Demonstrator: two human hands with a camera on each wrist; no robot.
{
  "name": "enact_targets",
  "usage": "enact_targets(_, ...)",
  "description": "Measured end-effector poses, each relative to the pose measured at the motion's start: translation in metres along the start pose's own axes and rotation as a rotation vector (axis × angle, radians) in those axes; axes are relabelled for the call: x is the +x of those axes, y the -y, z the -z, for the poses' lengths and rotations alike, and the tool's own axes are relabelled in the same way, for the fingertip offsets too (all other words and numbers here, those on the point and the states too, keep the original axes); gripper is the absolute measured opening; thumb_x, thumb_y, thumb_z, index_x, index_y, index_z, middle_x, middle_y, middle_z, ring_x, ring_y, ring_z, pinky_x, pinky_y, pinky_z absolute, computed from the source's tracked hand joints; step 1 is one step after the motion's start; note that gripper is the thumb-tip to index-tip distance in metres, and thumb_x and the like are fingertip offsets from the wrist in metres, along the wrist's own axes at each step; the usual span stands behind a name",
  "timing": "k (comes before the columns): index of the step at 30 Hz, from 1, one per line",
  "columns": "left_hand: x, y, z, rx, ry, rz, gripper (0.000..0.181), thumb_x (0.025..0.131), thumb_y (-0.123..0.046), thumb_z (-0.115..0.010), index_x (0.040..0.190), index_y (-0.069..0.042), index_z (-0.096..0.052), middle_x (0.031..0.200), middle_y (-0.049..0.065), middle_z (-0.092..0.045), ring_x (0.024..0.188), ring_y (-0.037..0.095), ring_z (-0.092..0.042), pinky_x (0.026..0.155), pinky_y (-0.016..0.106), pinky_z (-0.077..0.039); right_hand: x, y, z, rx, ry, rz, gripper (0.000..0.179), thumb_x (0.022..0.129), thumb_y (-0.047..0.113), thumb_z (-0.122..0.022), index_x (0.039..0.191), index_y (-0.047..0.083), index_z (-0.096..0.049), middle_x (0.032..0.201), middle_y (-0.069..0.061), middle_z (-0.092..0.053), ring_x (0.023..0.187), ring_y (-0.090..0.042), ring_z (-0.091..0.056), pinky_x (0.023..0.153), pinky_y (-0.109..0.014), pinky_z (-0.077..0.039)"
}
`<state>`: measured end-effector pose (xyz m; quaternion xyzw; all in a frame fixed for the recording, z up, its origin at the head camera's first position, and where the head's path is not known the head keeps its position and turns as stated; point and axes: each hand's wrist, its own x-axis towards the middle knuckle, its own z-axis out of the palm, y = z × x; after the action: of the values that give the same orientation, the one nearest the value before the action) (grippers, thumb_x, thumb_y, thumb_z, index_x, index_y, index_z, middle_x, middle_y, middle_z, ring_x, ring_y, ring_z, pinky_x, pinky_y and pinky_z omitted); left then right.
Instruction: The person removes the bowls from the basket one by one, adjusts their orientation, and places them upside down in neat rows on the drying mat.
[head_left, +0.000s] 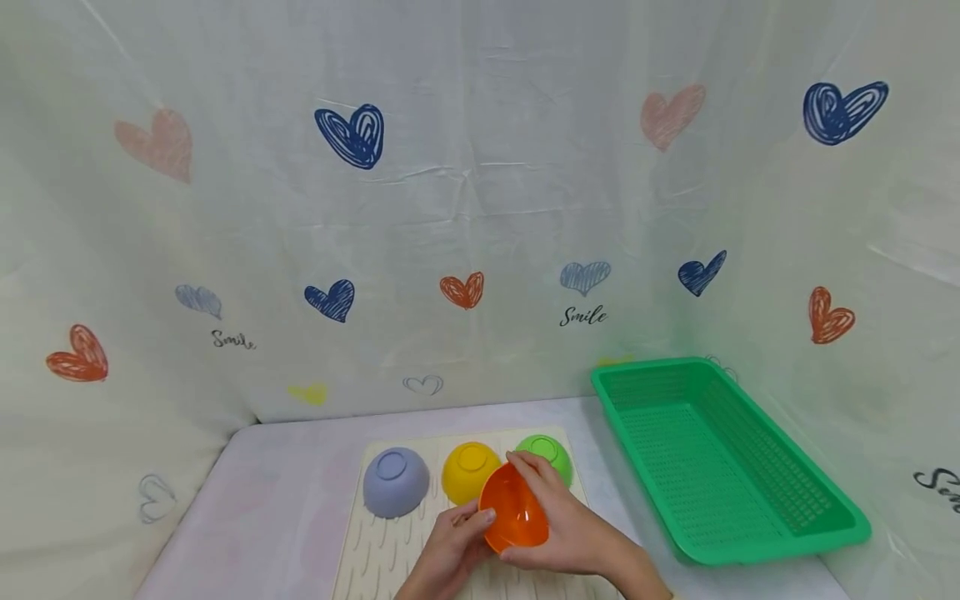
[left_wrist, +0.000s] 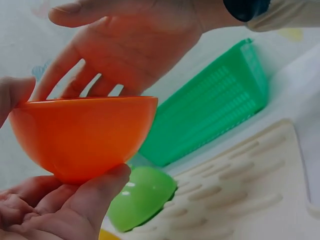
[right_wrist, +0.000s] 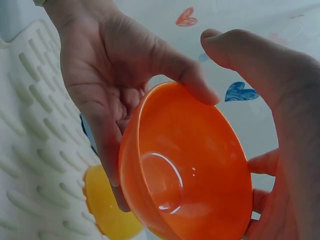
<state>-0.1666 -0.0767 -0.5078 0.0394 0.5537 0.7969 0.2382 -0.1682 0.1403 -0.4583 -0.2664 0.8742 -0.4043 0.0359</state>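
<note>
An orange bowl [head_left: 517, 510], tilted so its hollow inside faces up toward the head camera, is held up over the cream mat. My left hand [head_left: 452, 546] grips it, thumb over the rim and fingers under the base, as the left wrist view [left_wrist: 60, 210] shows. At the bowl's other side is my right hand [head_left: 573, 533], its fingertips at the rim and its thumb standing apart from it. Behind the bowl, a yellow bowl [head_left: 468, 473] and a green bowl [head_left: 546, 454] lie upside down on the mat, with a lavender bowl [head_left: 395, 483] to the left.
Under the bowls lies a ridged cream drying mat [head_left: 382, 550] on a pale table [head_left: 262, 517]. To the right, a long green basket [head_left: 731, 462] reaches back along the table. White sheeting [head_left: 480, 208] printed with hearts hangs behind and at both sides.
</note>
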Motion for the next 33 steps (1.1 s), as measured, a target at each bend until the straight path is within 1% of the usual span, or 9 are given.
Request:
enact_targets(3, -0.004, -0.002, 0.006, 0.024, -0.044, -0.021, 0.063, 0.101, -0.033, -0.066, 0.151, 0.002, -0.048, 0.146, 0.017, -0.059, 0.115, 0.021, -0.068, 0.1, 0.036, -0.058, 0.002, 0.005, -0.001, 0.013, 0.011, -0.009, 0.106, 0.078, 0.056, -0.084, 0.163, 0.033, -0.025, 0.167, -0.003, -0.025, 0.139, -0.031, -0.045, 0.094, -0.046, -0.06)
enact_targets(6, -0.008, -0.004, 0.013, 0.038, -0.097, -0.038, 0.066, 0.1, -0.029, -0.068, 0.153, 0.004, -0.044, 0.144, 0.018, -0.06, 0.116, 0.02, -0.068, 0.099, 0.036, -0.058, 0.003, 0.01, -0.002, 0.022, 0.022, -0.011, 0.107, 0.078, 0.059, -0.083, 0.163, 0.03, -0.026, 0.168, -0.003, -0.022, 0.143, -0.032, -0.042, 0.096, -0.055, -0.058)
enact_targets(11, -0.017, -0.008, 0.027, 0.089, -0.172, -0.05, 0.071, 0.098, -0.025, -0.071, 0.155, 0.004, -0.04, 0.142, 0.02, -0.061, 0.116, 0.022, -0.069, 0.095, 0.041, -0.06, 0.003, 0.012, -0.003, 0.004, 0.048, 0.01, 0.11, 0.078, 0.065, -0.081, 0.164, 0.032, -0.022, 0.17, 0.003, -0.017, 0.149, -0.029, -0.036, 0.104, -0.061, -0.052)
enact_targets(16, -0.027, -0.013, 0.039, 0.294, -0.242, -0.068, 0.082, 0.092, -0.026, -0.078, 0.156, 0.005, -0.037, 0.149, 0.03, -0.051, 0.117, 0.029, -0.069, 0.091, 0.038, -0.062, 0.005, 0.014, -0.002, -0.018, 0.045, 0.011, 0.109, 0.079, 0.067, -0.078, 0.164, 0.037, -0.018, 0.171, 0.006, -0.015, 0.151, -0.028, -0.034, 0.107, -0.063, -0.05)
enact_targets(20, -0.035, -0.017, 0.049, 0.407, -0.266, -0.113, 0.086, 0.088, -0.022, -0.083, 0.156, 0.005, -0.037, 0.155, 0.033, -0.042, 0.125, 0.036, -0.064, 0.093, 0.032, -0.061, 0.009, 0.018, -0.001, -0.034, 0.049, 0.002, 0.112, 0.078, 0.073, -0.075, 0.165, 0.034, -0.017, 0.171, 0.004, -0.015, 0.153, -0.027, -0.03, 0.108, -0.064, -0.048)
enact_targets(24, -0.043, -0.02, 0.055, 0.433, -0.282, -0.12, 0.087, 0.085, -0.022, -0.086, 0.155, 0.002, -0.04, 0.158, 0.029, -0.041, 0.126, 0.036, -0.064, 0.093, 0.031, -0.06, 0.014, 0.019, -0.004, -0.037, 0.05, 0.0, 0.113, 0.078, 0.074, -0.074, 0.165, 0.033, -0.015, 0.172, 0.003, -0.016, 0.154, -0.028, -0.028, 0.109, -0.066, -0.046)
enact_targets(27, -0.047, -0.022, 0.057, 0.46, -0.289, -0.126, 0.09, 0.082, -0.021, -0.088, 0.156, 0.001, -0.04, 0.157, 0.028, -0.043, 0.124, 0.037, -0.066, 0.091, 0.033, -0.061, 0.02, 0.017, -0.008, 0.011, 0.048, -0.003, 0.112, 0.079, 0.069, -0.076, 0.166, 0.032, -0.014, 0.172, 0.0, -0.017, 0.154, -0.029, -0.028, 0.111, -0.068, -0.043)
enact_targets(30, -0.051, -0.026, 0.057, 0.514, -0.289, -0.18, 0.089, 0.079, -0.015, -0.09, 0.154, 0.0, -0.044, 0.153, 0.027, -0.048, 0.125, 0.039, -0.065, 0.093, 0.034, -0.06, 0.026, 0.015, -0.013, 0.066, 0.046, -0.007, 0.111, 0.081, 0.062, -0.078, 0.166, 0.027, -0.015, 0.171, -0.004, -0.02, 0.154, -0.03, -0.031, 0.113, -0.068, -0.04)
enact_targets(33, -0.055, -0.028, 0.053, 0.619, -0.298, -0.252, 0.084, 0.077, -0.01, -0.09, 0.151, -0.008, -0.051, 0.151, 0.017, -0.055, 0.129, 0.036, -0.063, 0.097, 0.033, -0.058, 0.03, 0.013, -0.02, 0.098, 0.054, -0.013, 0.11, 0.082, 0.058, -0.078, 0.166, 0.021, -0.017, 0.171, -0.007, -0.024, 0.153, -0.03, -0.032, 0.115, -0.068, -0.039)
